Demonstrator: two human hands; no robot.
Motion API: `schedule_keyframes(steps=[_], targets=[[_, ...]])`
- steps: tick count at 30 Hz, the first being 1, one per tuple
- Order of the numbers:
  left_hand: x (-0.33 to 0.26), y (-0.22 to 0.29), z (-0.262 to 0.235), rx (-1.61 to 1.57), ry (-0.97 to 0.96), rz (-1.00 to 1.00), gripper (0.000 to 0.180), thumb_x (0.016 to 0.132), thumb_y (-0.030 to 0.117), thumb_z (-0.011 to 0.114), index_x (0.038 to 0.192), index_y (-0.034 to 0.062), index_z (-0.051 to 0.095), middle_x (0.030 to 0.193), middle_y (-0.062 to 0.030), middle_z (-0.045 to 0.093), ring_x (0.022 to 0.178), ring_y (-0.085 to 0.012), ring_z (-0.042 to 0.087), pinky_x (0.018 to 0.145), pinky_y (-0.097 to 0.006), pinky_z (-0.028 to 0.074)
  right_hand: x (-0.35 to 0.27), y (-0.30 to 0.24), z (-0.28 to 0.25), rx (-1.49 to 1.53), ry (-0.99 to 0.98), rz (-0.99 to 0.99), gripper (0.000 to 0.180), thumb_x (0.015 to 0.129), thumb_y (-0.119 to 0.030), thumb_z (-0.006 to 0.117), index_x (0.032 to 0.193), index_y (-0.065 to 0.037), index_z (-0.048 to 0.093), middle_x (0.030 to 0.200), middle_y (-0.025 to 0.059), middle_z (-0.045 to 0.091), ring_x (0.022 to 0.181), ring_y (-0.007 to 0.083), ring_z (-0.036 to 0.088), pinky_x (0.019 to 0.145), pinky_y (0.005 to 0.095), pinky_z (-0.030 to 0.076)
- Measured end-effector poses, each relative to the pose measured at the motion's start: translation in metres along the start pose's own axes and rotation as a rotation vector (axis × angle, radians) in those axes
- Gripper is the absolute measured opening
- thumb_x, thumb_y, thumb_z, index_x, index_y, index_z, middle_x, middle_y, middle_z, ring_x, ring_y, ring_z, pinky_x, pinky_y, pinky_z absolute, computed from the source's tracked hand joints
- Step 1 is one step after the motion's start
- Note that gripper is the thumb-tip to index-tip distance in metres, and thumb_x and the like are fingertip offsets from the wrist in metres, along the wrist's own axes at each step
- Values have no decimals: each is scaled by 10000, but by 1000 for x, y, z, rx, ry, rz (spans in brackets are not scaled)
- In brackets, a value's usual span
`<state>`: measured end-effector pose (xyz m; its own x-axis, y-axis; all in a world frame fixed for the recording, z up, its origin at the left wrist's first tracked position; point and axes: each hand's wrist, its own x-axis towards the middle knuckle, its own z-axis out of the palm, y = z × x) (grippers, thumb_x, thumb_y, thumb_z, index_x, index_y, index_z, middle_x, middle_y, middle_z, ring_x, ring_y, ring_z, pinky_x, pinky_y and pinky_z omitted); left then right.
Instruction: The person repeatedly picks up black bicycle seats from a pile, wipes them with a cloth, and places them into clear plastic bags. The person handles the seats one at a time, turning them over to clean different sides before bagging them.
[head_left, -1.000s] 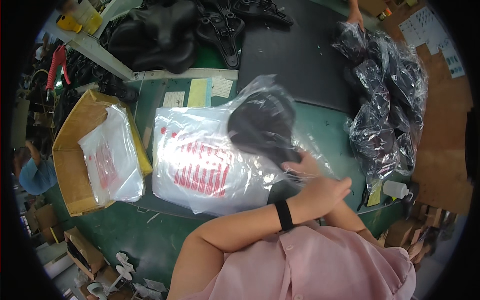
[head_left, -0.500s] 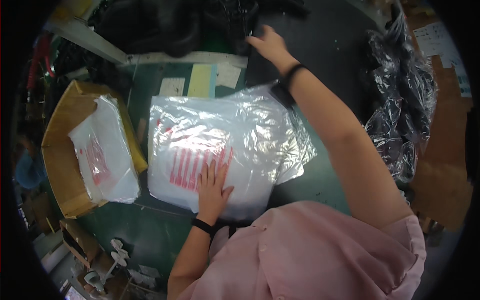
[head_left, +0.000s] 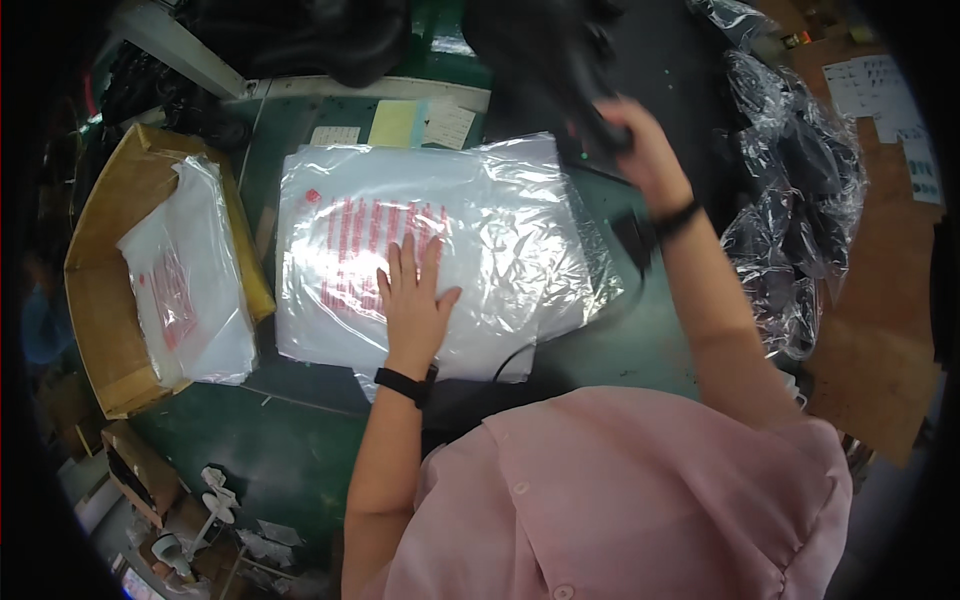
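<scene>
My left fingers (head_left: 408, 262) are spreading wide and pressing flat on a pile of clear bags (head_left: 510, 225) with red print. I think they are pressing so the thin, slippery bags cannot slide. They are not pinching anything.

My right fingers (head_left: 622, 108) are curling around the narrow end of a black seat (head_left: 550, 55). I am guessing I am gripping it there because that end fits in a hand better than the fat end. The fat end is pointing up and left of those fingers, above the bags and away from me. The seat looks blurry.

Left of my left fingers, a brown box (head_left: 92, 300) is holding spare bags (head_left: 192, 285), maybe so they stay tidy and near. Right of my right fingers, wrapped black things (head_left: 790, 200) are lying in a heap, well apart from the pile, maybe so they are out of the way. The green tabletop (head_left: 645, 350) is carrying the pile under my left fingers.
</scene>
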<state>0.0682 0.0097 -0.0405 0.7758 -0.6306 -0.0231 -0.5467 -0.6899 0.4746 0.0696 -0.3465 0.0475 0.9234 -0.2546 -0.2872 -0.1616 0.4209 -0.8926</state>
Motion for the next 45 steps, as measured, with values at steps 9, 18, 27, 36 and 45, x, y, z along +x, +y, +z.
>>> schedule_keyframes(steps=[9,18,27,36,45], targets=[[-16,115,42,155,-40,73,693,760,216,684,1331,-69,413,1209,-212,511,1074,-355,486,883,-451,437,-266,139,-31,985,-73,132,851,766,-486,528,1396,54,336,889,126,566,752,209,508,632,286,428],[-9,76,5,-165,-144,-71,290,871,234,537,774,-25,625,725,-226,610,741,-410,595,680,-490,440,-297,149,-56,612,96,132,504,947,-326,479,1272,58,502,1155,248,611,987,369,628,873,444,501],[-10,45,24,-295,175,-135,269,874,202,565,849,-40,680,735,-212,651,694,-360,620,674,-429,472,-286,134,-42,605,242,295,566,924,-390,476,1251,73,495,1086,210,616,933,346,635,789,445,540],[-13,58,-11,-432,-55,-202,404,852,276,673,614,-13,521,520,-76,469,502,-204,449,525,-352,379,-280,101,-8,303,298,215,410,866,-266,598,1123,45,527,959,180,638,723,248,648,587,372,552],[-21,58,-12,-1075,-353,-211,111,902,29,530,952,-16,618,824,-85,640,759,-161,599,694,-296,470,-230,53,86,159,-3,113,712,797,-169,705,1382,6,338,1142,178,589,855,264,671,757,367,568]])
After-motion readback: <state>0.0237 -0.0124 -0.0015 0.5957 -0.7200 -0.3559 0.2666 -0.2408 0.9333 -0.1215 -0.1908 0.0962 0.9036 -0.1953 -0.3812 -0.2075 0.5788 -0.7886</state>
